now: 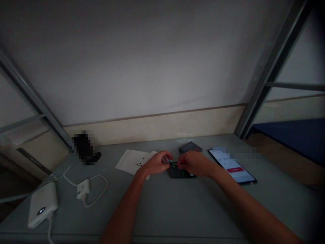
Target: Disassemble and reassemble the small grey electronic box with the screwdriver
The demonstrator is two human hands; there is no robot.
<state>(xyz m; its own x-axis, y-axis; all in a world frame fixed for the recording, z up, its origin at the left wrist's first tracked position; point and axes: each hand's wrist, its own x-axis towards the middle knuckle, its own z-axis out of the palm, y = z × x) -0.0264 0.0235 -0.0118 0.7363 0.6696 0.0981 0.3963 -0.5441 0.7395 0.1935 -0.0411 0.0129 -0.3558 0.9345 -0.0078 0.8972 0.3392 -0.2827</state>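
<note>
A dark, flat rectangular device lies on the table, with a bit of green circuit board showing along its upper part. My left hand is at the device's upper left corner, thumb and fingertips curled together on its edge. Over the upper right part of the device is my right hand, its fingers pinched around a small red item; most of that item is hidden. Left of the device, white paper carries several tiny dark pieces, possibly screws, partly behind my left hand.
Behind my right hand sits a dark box. A phone with a lit screen lies to the right. On the left are a white power bank, a white adapter with cable and a blurred black object. Metal frame posts flank the grey table.
</note>
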